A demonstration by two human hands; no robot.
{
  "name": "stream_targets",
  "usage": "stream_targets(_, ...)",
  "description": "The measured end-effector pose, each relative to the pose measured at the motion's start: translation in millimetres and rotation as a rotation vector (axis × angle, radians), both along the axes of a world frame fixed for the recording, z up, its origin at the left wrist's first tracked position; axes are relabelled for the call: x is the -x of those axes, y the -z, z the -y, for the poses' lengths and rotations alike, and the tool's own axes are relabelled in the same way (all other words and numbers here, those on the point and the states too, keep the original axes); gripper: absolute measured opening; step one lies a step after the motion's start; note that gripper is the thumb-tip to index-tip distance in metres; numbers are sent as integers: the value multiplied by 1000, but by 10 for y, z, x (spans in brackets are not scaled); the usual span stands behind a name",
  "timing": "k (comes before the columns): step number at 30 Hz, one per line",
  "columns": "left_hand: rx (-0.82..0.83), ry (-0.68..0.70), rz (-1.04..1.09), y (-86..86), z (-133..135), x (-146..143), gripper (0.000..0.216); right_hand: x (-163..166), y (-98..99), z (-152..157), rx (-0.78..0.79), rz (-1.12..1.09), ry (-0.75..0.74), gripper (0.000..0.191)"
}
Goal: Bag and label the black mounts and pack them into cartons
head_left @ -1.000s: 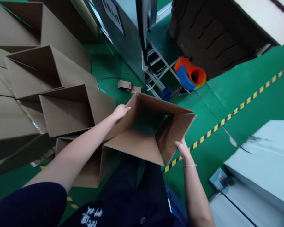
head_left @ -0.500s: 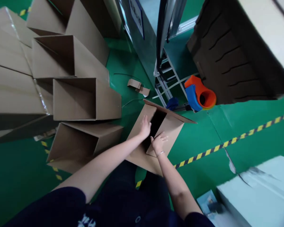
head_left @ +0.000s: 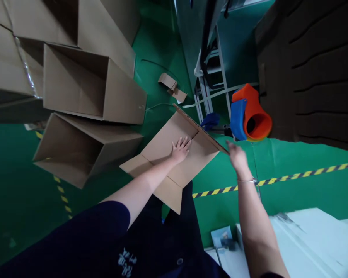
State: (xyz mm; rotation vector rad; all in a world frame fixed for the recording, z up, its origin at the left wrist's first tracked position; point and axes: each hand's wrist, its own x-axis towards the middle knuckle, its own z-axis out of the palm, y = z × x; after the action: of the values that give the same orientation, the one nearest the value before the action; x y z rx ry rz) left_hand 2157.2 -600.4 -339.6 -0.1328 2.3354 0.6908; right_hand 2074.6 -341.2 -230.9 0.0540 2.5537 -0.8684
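A cardboard box (head_left: 159, 133) stands in front of me with its two wide flaps folded down and meeting at a seam. My left hand (head_left: 181, 150) lies flat across these flaps, fingers spread. The far end flap (head_left: 200, 129) stands up, and the near end flap (head_left: 162, 187) sticks out toward my body. Beyond the box's right corner is my right hand (head_left: 237, 156), slightly blurred, fingers partly extended and nothing visible in it. Just past it is an orange and blue tape dispenser (head_left: 251, 114), apart from the fingers.
Open cardboard boxes (head_left: 124, 92) are stacked on the left. A dark, ridged panel (head_left: 307, 77) rises at right, beside a metal frame (head_left: 220, 65). A scrap of cardboard (head_left: 172, 87) lies on the green floor. White boxes (head_left: 301, 239) stand at lower right, below yellow-black tape (head_left: 295, 175).
The wide flaps have gone from partly raised to flat. My left hand now presses over the seam. My right hand has left the flaps and moved right, toward the tape dispenser.
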Motion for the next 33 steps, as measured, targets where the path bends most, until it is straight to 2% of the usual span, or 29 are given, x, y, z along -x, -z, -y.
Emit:
stream_targets(1, -50, -35, 11, -54, 39, 36, 62, -23, 46, 41, 71, 46, -76, 57)
stream_targets(3, -152, -97, 53, -208, 260, 93, 55, -296, 175, 283, 143, 153, -245, 55)
stream_targets(4, -195, -121, 84, -309, 458, 89, 47, -507, 252, 445, 125, 199, -314, 54)
stream_targets(6, -225, -162, 145, -553, 1009, -53, 29, -955, 414, 759, -56, 238, -388, 55)
stream_targets(7, -227, -193, 168, -688, 1323, -206, 27, -1148, 495, 885, -157, 235, -414, 57)
stream_targets(9, -122, -310, 143, -952, 1895, -633, 31, -1408, 638, 1050, -309, 217, -443, 59)
stream_targets(11, 16, -543, -1, -1143, 2245, -1056, 34, -1506, 743, 1118, -376, 195, -454, 59)
stream_targets(12, 26, -612, -70, -1185, 2313, -1194, 36, -1514, 779, 1129, -389, 185, -453, 59)
stream_targets(14, -19, -676, -212, -1123, 2256, -1230, 41, -1501, 822, 1140, -386, 177, -453, 59)
stream_targets(15, -60, -671, -271, -1017, 2156, -1123, 44, -1493, 826, 1147, -382, 182, -453, 59)
stream_targets(17, -105, -647, -349, -700, 1895, -727, 49, -1477, 792, 1170, -378, 205, -440, 60)
stream_targets(20, -100, -629, -232, -189, 1576, -47, 50, -1395, 573, 1153, -275, 179, -424, 56)
stream_targets(23, -91, -618, -119, 123, 1494, 272, 55, -1102, 66, 967, -88, -17, -399, 51)
stream_targets(25, -119, -584, -136, 210, 1530, 272, 58, -735, -378, 803, -125, -236, -266, 54)
stream_targets(27, -129, -552, -147, 228, 1577, 221, 61, -248, -774, 697, -286, -506, -29, 60)
stream_targets(28, -123, -535, -134, 219, 1591, 203, 62, 14, -923, 684, -349, -570, 38, 66)
stream_targets(31, -88, -484, -82, 180, 1596, 213, 60, 637, -1203, 772, -440, -490, 90, 85)
stream_targets(33, -78, -451, -67, 172, 1592, 248, 59, 733, -1360, 824, -444, -445, 45, 79)
